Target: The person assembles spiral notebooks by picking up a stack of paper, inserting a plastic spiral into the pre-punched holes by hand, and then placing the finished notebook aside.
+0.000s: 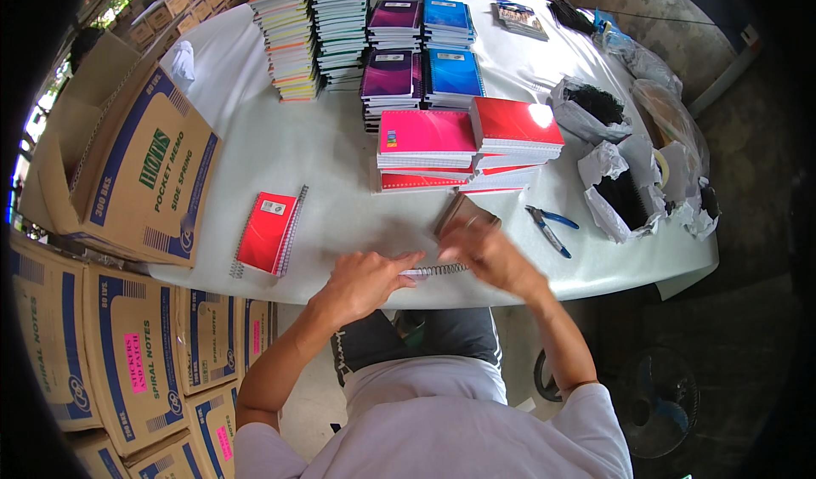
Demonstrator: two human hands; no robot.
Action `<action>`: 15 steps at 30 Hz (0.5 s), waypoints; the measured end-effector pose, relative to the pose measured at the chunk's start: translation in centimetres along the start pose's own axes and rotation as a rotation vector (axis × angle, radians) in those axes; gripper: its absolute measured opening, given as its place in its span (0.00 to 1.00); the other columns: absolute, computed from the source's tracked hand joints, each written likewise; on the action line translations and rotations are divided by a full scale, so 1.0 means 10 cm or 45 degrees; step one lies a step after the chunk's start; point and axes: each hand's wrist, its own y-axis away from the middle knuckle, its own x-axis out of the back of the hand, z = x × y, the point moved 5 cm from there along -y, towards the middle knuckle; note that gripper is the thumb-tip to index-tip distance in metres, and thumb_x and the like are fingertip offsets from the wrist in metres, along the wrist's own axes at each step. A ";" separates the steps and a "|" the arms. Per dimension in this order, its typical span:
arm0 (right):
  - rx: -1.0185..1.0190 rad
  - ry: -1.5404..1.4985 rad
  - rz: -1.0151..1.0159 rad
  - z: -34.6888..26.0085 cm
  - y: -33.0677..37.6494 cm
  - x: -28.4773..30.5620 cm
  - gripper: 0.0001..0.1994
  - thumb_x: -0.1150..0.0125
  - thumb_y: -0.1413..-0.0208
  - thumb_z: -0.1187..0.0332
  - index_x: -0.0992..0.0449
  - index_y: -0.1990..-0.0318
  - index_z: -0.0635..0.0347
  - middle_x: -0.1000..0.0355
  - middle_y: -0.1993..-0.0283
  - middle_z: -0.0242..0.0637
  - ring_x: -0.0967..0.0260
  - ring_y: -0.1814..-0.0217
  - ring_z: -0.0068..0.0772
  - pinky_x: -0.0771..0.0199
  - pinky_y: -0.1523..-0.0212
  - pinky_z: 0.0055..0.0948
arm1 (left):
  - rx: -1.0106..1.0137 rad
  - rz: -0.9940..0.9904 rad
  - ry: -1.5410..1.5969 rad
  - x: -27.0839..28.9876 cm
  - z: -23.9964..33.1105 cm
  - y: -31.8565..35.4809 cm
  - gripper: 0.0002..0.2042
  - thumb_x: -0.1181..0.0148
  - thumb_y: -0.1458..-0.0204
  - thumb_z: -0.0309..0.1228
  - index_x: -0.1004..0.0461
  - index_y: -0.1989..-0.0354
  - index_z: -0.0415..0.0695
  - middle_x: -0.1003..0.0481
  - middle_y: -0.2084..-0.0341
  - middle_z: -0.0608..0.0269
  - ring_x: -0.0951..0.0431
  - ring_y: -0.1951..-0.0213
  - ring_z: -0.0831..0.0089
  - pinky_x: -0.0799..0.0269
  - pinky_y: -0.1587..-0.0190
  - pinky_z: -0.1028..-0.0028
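Left hand: the left hand (367, 277) lies knuckles up at the bench (323, 152) front edge, fingers curled onto the wire spiral (435, 270).
Right hand: the right hand (486, 251) is blurred; it appears closed on the brown booklet (465, 213), grip unclear.
Wire spiral: runs between both hands, along the bench edge.
Nearby: blue-handled pliers (551, 227) just right of the right hand; a red notebook (267, 232) lies left.

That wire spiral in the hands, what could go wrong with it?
The wire spiral lies right at the table edge, so it might slip off. Its ends could poke the left hand or right hand. The leaning red notebook stack behind might slide.
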 end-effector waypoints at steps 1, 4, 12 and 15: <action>-0.019 0.043 0.048 0.14 0.02 0.07 0.17 0.32 0.48 0.64 0.25 0.54 0.61 0.28 0.51 0.46 0.27 0.54 0.55 0.25 0.54 0.45 | 0.022 -0.040 0.003 0.00 0.00 -0.01 0.23 0.43 0.43 0.46 0.31 0.39 0.56 0.20 0.71 0.54 0.19 0.67 0.52 0.25 0.66 0.56; -0.136 0.196 0.075 0.38 0.12 -0.01 0.21 0.30 0.50 0.59 0.24 0.53 0.64 0.28 0.47 0.52 0.28 0.48 0.57 0.28 0.47 0.45 | 0.051 -0.069 0.004 0.07 0.02 -0.03 0.25 0.42 0.44 0.47 0.32 0.37 0.57 0.20 0.62 0.56 0.20 0.63 0.52 0.25 0.63 0.56; -0.167 -1.061 -0.470 0.24 -0.13 0.03 0.20 0.42 0.40 0.59 0.21 0.50 0.67 0.22 0.50 0.44 0.27 0.48 0.40 0.31 0.44 0.32 | -0.035 0.285 -0.255 0.05 -0.13 0.14 0.34 0.41 0.47 0.50 0.39 0.32 0.54 0.21 0.60 0.51 0.20 0.62 0.51 0.25 0.64 0.57; -0.135 -1.014 -0.482 0.29 -0.19 -0.09 0.19 0.44 0.39 0.59 0.21 0.50 0.65 0.22 0.49 0.43 0.27 0.47 0.38 0.32 0.43 0.33 | 0.116 0.068 -0.171 0.04 -0.16 0.11 0.36 0.40 0.48 0.52 0.42 0.31 0.54 0.21 0.59 0.50 0.19 0.65 0.49 0.25 0.65 0.56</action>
